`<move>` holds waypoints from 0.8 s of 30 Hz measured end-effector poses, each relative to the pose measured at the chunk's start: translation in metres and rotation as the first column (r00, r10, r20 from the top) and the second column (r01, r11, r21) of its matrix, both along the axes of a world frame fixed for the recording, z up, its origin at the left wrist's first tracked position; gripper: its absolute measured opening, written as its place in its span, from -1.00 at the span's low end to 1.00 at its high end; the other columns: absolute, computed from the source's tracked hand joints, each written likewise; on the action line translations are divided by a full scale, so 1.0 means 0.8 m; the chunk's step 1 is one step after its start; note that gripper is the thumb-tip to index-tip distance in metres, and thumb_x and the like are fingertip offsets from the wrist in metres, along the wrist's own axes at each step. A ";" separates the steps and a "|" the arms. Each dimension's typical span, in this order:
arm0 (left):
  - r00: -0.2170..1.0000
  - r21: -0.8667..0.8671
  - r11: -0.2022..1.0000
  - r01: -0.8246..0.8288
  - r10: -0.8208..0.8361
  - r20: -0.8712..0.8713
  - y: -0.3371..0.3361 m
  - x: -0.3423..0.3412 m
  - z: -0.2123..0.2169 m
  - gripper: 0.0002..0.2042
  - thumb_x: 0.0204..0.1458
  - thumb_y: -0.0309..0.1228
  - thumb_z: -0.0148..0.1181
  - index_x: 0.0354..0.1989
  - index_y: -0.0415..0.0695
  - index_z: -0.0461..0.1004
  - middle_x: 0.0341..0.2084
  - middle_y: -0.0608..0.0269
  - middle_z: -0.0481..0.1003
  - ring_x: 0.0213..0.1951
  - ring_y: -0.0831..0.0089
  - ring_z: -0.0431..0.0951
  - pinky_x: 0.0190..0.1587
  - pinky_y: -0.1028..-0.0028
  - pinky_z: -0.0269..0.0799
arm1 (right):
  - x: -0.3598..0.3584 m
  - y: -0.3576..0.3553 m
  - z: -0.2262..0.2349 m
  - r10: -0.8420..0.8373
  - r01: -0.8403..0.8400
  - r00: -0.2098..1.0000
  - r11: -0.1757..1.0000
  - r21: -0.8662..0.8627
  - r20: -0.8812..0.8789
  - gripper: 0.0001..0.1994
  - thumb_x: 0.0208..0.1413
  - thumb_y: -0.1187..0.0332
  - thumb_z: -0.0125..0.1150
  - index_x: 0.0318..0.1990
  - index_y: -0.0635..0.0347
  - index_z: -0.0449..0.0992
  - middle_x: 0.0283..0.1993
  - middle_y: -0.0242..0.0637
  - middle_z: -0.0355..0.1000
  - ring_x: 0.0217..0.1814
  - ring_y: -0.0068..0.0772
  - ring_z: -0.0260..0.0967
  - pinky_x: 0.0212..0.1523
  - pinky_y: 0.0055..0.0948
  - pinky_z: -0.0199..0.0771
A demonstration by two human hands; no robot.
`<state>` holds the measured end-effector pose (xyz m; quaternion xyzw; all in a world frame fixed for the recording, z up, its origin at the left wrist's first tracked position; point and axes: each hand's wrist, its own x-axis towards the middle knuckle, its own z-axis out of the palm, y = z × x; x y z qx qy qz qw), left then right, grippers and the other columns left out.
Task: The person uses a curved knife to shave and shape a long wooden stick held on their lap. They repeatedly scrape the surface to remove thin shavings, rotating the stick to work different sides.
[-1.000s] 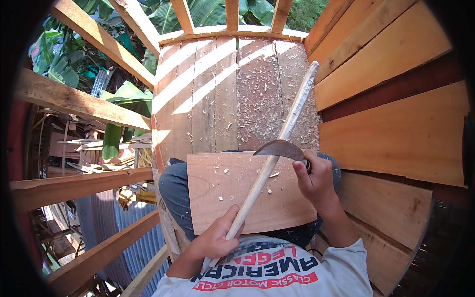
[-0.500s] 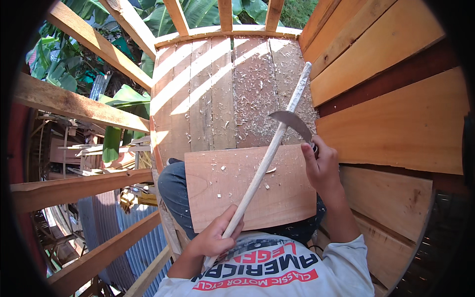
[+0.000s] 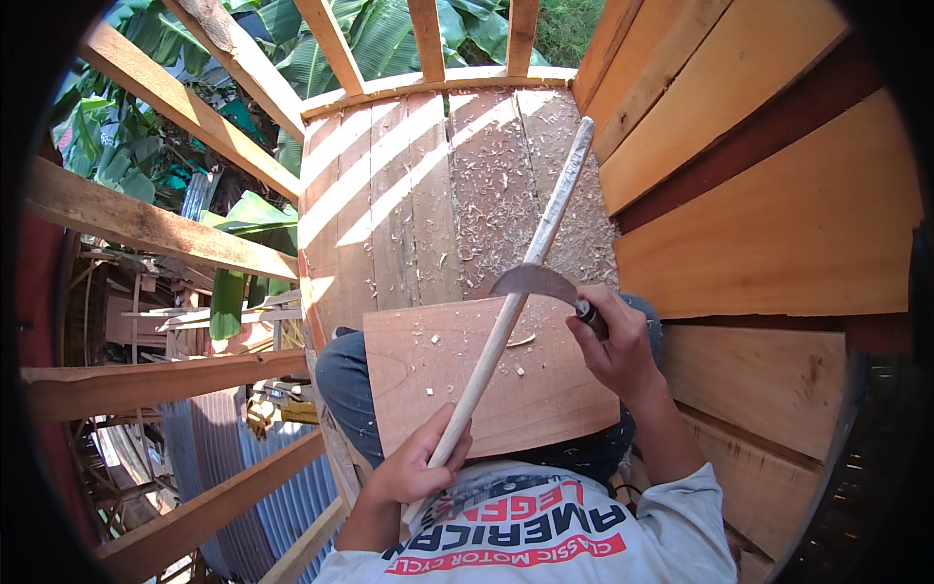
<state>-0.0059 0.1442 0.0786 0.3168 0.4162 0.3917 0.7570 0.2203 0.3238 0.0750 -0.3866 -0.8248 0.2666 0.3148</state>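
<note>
Left hand [image 3: 420, 469]: fingers are tightly wrapping stick [image 3: 559, 200] | right hand [image 3: 620, 346]: fingers are clenching curved knife [image 3: 537, 280] | board [image 3: 545, 409] is bearing wood chips [image 3: 429, 391]

In the lower centre of the frame, the left hand [image 3: 423, 463] holds a pale stick [image 3: 500, 337] near its lower end. The stick goes slantwise toward the upper right, and its tip is over the floor [image 3: 389, 263]. Right of centre, the right hand [image 3: 618, 343] has its fingers around the dark handle [image 3: 589, 316] of a curved knife [image 3: 537, 280], whose blade crosses over the stick. Under them, a board [image 3: 545, 409] lies on the person's legs [image 3: 344, 391], with some small chips [image 3: 429, 392] on it. Many shavings [image 3: 491, 209] cover the floor in the upper centre. Planks [image 3: 769, 229] are at the right, beams [image 3: 156, 378] at the left.
</note>
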 end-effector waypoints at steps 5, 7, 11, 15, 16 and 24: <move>1.000 0.023 0.999 0.022 -0.021 -0.015 -0.011 0.004 0.001 -0.58 -0.34 -0.54 -0.01 -0.17 -0.18 0.16 -0.62 0.40 0.18 -0.58 0.63 0.15 -0.50 0.63 0.12 | -0.002 -0.030 0.005 0.243 -0.267 0.962 0.931 0.247 0.122 -0.71 0.05 0.31 0.19 -0.09 0.21 0.40 -0.52 -0.20 0.33 -0.61 -0.26 0.34 -0.59 -0.33 0.33; 0.999 0.016 0.999 0.031 -0.031 -0.006 -0.013 0.004 0.003 -0.59 -0.33 -0.55 -0.02 -0.18 -0.18 0.16 -0.59 0.39 0.18 -0.57 0.63 0.15 -0.50 0.62 0.12 | -0.002 -0.006 -0.010 -0.140 0.139 0.990 0.975 0.172 -0.004 -0.71 0.02 0.28 0.22 -0.11 0.18 0.43 -0.55 -0.26 0.31 -0.62 -0.30 0.33 -0.61 -0.34 0.33; 0.999 -0.011 1.000 0.002 -0.003 -0.041 -0.018 0.009 0.002 -0.59 -0.32 -0.56 -0.01 -0.17 -0.18 0.17 -0.61 0.39 0.19 -0.57 0.63 0.16 -0.50 0.62 0.14 | -0.004 -0.016 0.009 0.033 -0.046 0.998 0.967 0.250 0.057 -0.76 0.07 0.29 0.17 -0.16 0.21 0.46 -0.55 -0.21 0.34 -0.61 -0.22 0.33 -0.61 -0.33 0.32; 0.969 0.047 0.998 0.034 -0.022 -0.245 -0.019 0.000 0.005 -0.58 -0.31 -0.56 0.01 -0.15 -0.21 0.18 -0.63 0.34 0.23 -0.57 0.58 0.22 -0.50 0.57 0.16 | -0.005 0.000 -0.001 -0.137 0.146 0.989 0.973 0.179 -0.058 -0.77 0.05 0.31 0.18 -0.14 0.16 0.46 -0.57 -0.24 0.31 -0.61 -0.25 0.33 -0.61 -0.35 0.32; 0.939 0.082 0.996 0.041 -0.011 -0.343 -0.017 0.000 0.007 -0.58 -0.31 -0.56 0.01 -0.14 -0.22 0.19 -0.63 0.33 0.24 -0.57 0.56 0.24 -0.50 0.55 0.17 | -0.005 0.012 -0.006 -0.314 0.330 0.939 0.938 0.105 -0.143 -0.76 0.03 0.30 0.21 -0.14 0.13 0.47 -0.59 -0.29 0.28 -0.62 -0.30 0.33 -0.62 -0.36 0.32; 0.806 0.105 0.992 -0.075 0.122 -0.580 -0.016 0.005 0.015 -0.63 -0.45 -0.59 0.02 -0.31 -0.18 0.21 -0.67 0.41 0.19 -0.61 0.63 0.17 -0.54 0.61 0.07 | 0.014 -0.004 0.009 -0.062 0.055 0.997 0.984 0.167 0.041 -0.75 0.03 0.24 0.22 -0.28 0.23 0.42 -0.60 -0.22 0.29 -0.61 -0.22 0.35 -0.61 -0.39 0.34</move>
